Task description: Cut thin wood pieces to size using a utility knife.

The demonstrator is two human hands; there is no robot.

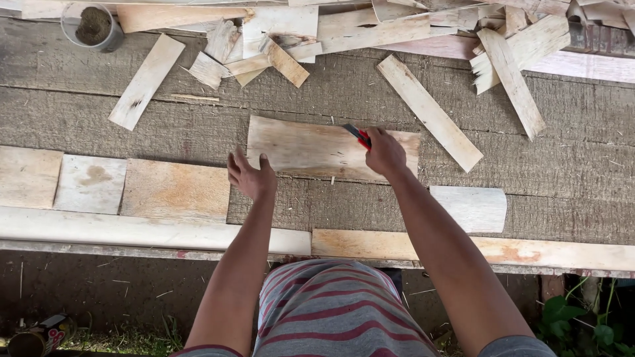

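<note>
Now you're mid-cut: right hand (pixel 385 153) clamped on the red-and-black knife (pixel 358 135), left hand (pixel 250 176) fingers loosely apart, steadying the wood sheet (pixel 311 149) mid-workbench (pixel 562 165). Next move, judging here, needs firm hold-down.

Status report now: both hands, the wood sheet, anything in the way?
Left hand pressing wood sheet at its left edge. Right hand gripping red utility knife, blade on sheet. Loose wood strips lie close beside.

- You have a cup (pixel 92 26) of brownish powder at the bench's far left corner.
- Offcuts (pixel 509 59) lie heaped along the far edge.
- Three sheets (pixel 175 190) sit side by side, near left.
- A can (pixel 40 336) lies on the ground.
</note>
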